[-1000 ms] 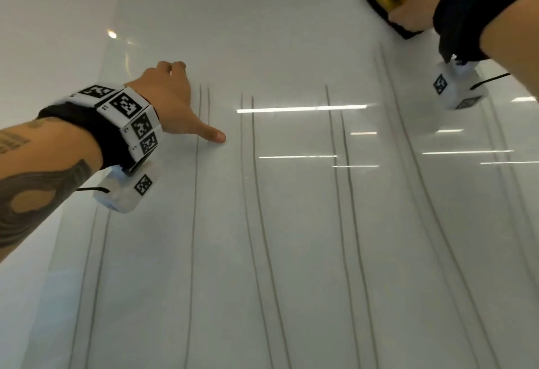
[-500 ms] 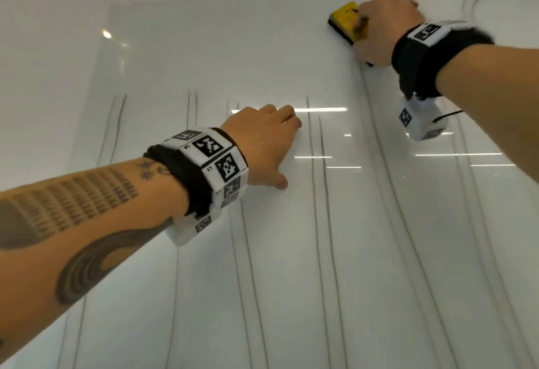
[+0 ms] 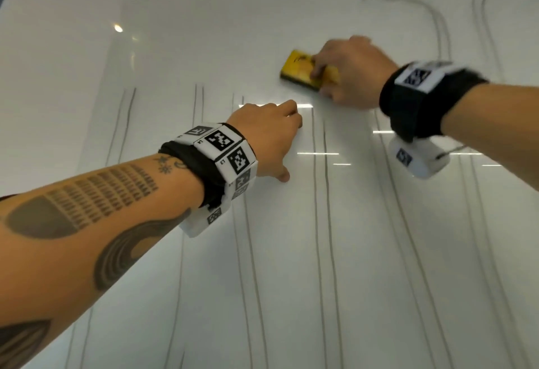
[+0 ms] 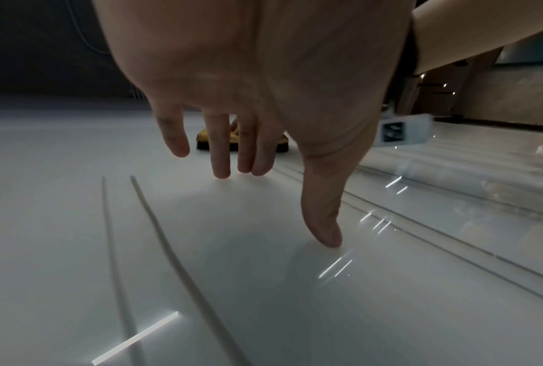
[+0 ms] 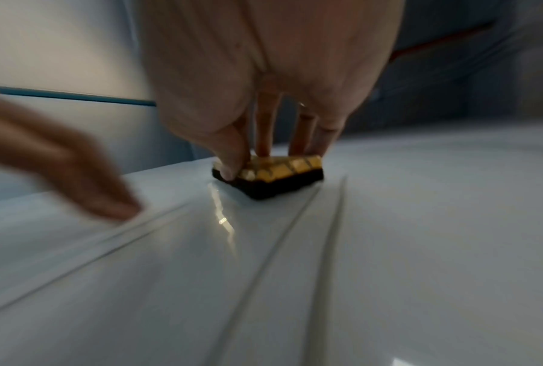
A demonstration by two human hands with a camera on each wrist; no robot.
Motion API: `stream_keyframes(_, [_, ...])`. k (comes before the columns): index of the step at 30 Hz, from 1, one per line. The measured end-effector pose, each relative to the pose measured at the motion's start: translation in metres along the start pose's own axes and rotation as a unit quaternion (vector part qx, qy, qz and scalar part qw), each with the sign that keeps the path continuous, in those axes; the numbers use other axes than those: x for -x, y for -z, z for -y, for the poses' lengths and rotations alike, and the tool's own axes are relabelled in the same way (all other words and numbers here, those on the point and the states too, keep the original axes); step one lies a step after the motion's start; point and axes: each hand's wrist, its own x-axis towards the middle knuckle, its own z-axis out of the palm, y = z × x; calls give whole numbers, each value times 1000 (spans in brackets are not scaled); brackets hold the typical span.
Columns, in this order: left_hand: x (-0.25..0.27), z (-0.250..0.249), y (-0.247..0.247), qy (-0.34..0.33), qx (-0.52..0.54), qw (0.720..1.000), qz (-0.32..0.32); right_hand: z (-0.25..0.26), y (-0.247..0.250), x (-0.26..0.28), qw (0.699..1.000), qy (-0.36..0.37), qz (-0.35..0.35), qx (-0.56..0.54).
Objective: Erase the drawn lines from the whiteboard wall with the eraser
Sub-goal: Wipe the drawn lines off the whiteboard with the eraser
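Right hand [image 3: 348, 72] gripped yellow eraser [image 3: 303, 69] flat on whiteboard wall [image 3: 379, 252], above remaining drawn lines [image 3: 319, 193]. Left hand [image 3: 269, 135] braced nearby, fingers straight. Best kept felt flat, pressure even, strokes overlapping.

yellow eraser [image 3: 303, 69] — black felt; grey lines [image 3: 319, 223].

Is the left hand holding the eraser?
No, the left hand rests with spread fingers on the whiteboard, while the right hand grips the yellow eraser.
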Motion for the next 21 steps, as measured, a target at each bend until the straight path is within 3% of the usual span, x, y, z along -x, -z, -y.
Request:
stream_keyframes(2, [0,0,-1,-1,6,1000,0,-6,2,13,999,29,19,-14])
stream_keyframes(3, [0,0,-2,-2,6,1000,-2,-18,10,9,1000,4,10,5])
stream_keyframes(5, [0,0,-4,-5,6,1000,-7,-54,32,-8,992,-102,-36,66])
stream_keyframes(7, [0,0,-6,-8,11,1000,-9,-93,50,-20,965,-226,-85,99])
stream_keyframes(9, [0,0,-6,-8,12,1000,-6,-109,54,-26,950,-279,-89,109])
stream_keyframes(11, [-1,1,-5,-5,12,1000,-3,-97,46,-31,958,-257,-70,108])
stream_keyframes(16, [-1,-3,2,1,10,1000,9,-52,18,-20,997,-72,0,9])
stream_keyframes(18, [-1,-4,1,2,15,1000,11,-77,28,-25,992,-116,-23,37])
stream_keyframes(21, [0,-1,-4,4,24,1000,7,-116,53,-33,952,-276,-79,107])
